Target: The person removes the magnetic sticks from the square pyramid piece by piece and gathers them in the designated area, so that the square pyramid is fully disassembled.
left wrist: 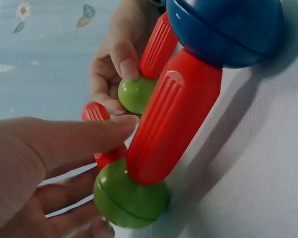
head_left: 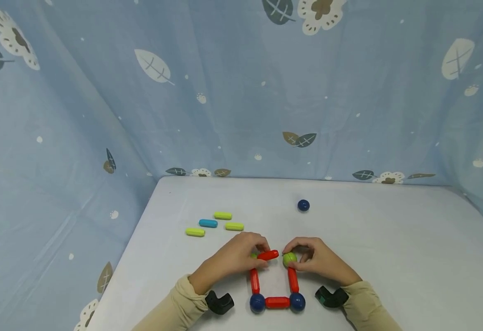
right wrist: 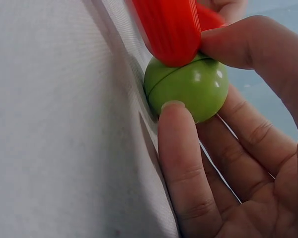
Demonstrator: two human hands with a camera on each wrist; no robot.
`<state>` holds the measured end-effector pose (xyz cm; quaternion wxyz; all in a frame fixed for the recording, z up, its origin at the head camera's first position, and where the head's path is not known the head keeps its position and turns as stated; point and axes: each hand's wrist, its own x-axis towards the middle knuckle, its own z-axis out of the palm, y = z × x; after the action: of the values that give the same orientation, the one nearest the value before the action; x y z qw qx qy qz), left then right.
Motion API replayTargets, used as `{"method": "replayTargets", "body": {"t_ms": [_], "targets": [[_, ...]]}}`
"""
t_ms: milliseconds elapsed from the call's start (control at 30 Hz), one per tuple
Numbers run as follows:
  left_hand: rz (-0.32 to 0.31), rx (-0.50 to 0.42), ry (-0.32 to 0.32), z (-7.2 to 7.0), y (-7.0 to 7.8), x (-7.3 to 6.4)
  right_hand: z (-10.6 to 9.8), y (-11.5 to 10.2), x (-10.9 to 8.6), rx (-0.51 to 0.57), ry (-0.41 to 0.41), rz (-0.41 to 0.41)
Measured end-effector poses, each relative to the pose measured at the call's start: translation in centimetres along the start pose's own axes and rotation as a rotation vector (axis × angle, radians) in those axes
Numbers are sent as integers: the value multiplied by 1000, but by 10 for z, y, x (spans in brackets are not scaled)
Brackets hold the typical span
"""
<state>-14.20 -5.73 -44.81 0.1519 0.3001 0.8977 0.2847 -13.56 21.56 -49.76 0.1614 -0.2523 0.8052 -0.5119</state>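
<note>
On the white table lies an open-sided frame of toy rods and balls. Two dark blue balls, left [head_left: 257, 303] and right [head_left: 297, 302], are joined by a red rod [head_left: 277, 302]. From them a left red rod [head_left: 254, 281] and a right red rod [head_left: 293, 280] run away to two green balls. My left hand [head_left: 239, 253] pinches another red rod [head_left: 268, 255], whose near end meets the left green ball [left wrist: 131, 198]; its far end points towards the other side. The right green ball [head_left: 289, 259] is gripped by my right hand [head_left: 321, 261], thumb and fingers around it.
Behind the left hand lie several short rods, yellow-green ones [head_left: 235, 226] and a blue one [head_left: 208, 223]. A loose dark blue ball [head_left: 303, 205] sits farther back on the table [head_left: 390, 239]. A patterned blue curtain [head_left: 241, 92] hangs along the table's back and left.
</note>
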Motion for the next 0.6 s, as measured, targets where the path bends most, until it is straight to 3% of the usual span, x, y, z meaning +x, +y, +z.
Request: {"method": "replayTargets", "body": {"t_ms": [233, 367, 600], "targets": [[38, -51, 43, -8, 4, -5, 1, 0, -1, 19, 1, -11], [13, -74, 10, -17, 3, -10, 1, 0, -1, 18, 3, -12], [-57, -16, -76, -32, 1, -19, 1, 0, -1, 14, -2, 13]]}}
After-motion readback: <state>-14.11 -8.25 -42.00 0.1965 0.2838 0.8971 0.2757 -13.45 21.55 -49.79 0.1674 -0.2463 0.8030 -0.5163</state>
